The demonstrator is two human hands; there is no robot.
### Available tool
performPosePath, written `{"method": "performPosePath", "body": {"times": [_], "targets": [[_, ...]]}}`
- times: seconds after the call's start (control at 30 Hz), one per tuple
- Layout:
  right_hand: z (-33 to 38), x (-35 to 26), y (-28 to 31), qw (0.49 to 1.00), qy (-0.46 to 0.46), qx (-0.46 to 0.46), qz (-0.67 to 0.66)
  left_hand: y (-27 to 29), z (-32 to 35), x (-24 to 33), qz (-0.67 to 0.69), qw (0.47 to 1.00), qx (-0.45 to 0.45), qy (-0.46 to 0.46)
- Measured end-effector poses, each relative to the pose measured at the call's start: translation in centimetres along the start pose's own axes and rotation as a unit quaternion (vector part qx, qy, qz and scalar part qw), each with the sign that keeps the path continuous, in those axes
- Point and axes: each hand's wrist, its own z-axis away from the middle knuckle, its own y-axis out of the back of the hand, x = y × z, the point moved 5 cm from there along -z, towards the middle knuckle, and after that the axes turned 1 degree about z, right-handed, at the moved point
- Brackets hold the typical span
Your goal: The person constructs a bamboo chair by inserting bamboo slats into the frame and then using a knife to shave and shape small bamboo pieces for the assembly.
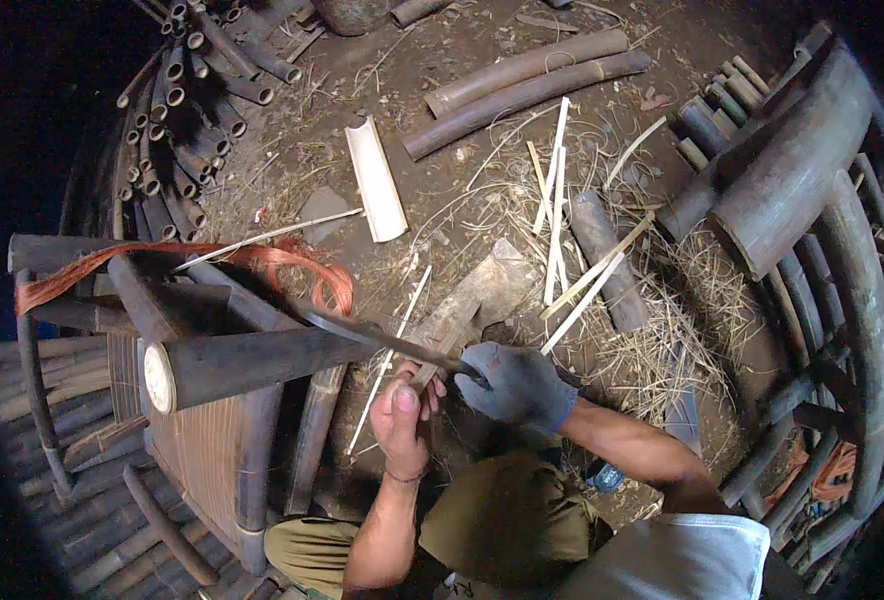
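Note:
My bare left hand (pixel 402 425) is closed around a short brown bamboo piece (pixel 448 348), which sticks up and away past my fingers. My right hand (pixel 518 386), in a grey glove, grips a long-bladed knife (pixel 387 340). The dark blade lies across the bamboo piece just above my left fingers and points to the left. Its handle is mostly hidden in the glove. Left of the hands, the cut end of a thick dark bamboo pole (pixel 252 366) juts from a bamboo frame. A thin pale strip (pixel 390 360) lies beside my left hand.
Pale split strips (pixel 556 215) and a heap of shavings (pixel 662 350) cover the ground ahead and right. A halved bamboo piece (pixel 375 185) and two long poles (pixel 532 85) lie farther off. Bamboo furniture (pixel 857 310) stands at right; orange twine (pixel 292 265) hangs on the left frame.

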Motion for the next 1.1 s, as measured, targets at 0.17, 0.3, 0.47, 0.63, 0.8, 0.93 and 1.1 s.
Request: {"method": "performPosePath", "body": {"times": [0.17, 0.3, 0.47, 0.63, 0.8, 0.93, 1.1], "targets": [[-3.7, 14.1, -5.1, 0.988, -0.142, -0.017, 0.061, 0.1, 0.3, 1.6, -0.035, 0.999, 0.015, 0.037], [-1.9, 13.7, -3.8, 0.954, -0.241, -0.145, -0.103, 1.2, 1.2, -0.3, 0.019, 0.999, 0.024, 0.032], [1.7, 5.1, -0.2, 0.98, -0.187, -0.04, -0.045, 0.6, 0.7, -0.3, -0.006, 0.999, -0.045, 0.007], [2.6, -1.4, 2.2, 0.999, -0.029, -0.03, -0.016, -0.3, 1.1, -0.4, -0.004, 1.0, 0.016, 0.015], [1.2, 1.9, 1.8, 0.993, -0.09, -0.071, -0.019, -0.6, 0.7, -0.7, -0.003, 1.0, -0.006, -0.006], [2.0, -1.5, 1.7, 0.999, 0.0, -0.024, -0.048, -0.7, 0.8, -0.2, -0.031, 0.999, -0.015, -0.004], [0.6, 4.5, -0.5, 0.992, -0.115, -0.055, 0.016, -0.5, 0.3, 0.2, -0.028, 0.999, -0.011, -0.022]]}}
